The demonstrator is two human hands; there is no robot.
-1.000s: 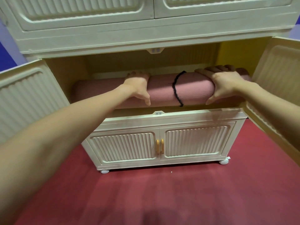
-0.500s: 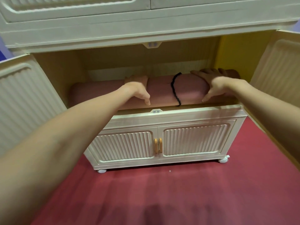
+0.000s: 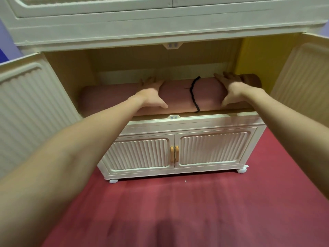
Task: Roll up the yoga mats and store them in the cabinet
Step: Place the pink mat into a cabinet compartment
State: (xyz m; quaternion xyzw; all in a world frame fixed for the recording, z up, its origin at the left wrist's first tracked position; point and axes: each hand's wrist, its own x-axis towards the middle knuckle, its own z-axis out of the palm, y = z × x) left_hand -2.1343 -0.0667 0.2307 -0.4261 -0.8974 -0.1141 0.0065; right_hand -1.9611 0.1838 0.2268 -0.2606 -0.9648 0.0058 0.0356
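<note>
A rolled pink yoga mat (image 3: 178, 94), tied with a black cord (image 3: 193, 93), lies lengthwise on the shelf of the cream cabinet's (image 3: 213, 121) open middle compartment. My left hand (image 3: 151, 94) lies on the roll left of the cord, fingers stretched over its top and thumb down its front. My right hand (image 3: 231, 88) lies on it right of the cord in the same way. The roll's left end sits in shadow near the compartment's left wall. Its right end reaches the yellow inner wall.
The compartment's two ribbed doors stand swung out, the left door (image 3: 26, 107) and the right door (image 3: 302, 77) flanking my arms. Below are two shut doors with orange handles (image 3: 174, 154), and the cabinet stands on small wheels (image 3: 242, 170). A red floor covering (image 3: 195, 211) spreads in front.
The mat has gone deeper into the compartment with both hands on it. My fingers now lie flatter over the top of the roll, and the view has dropped slightly.
</note>
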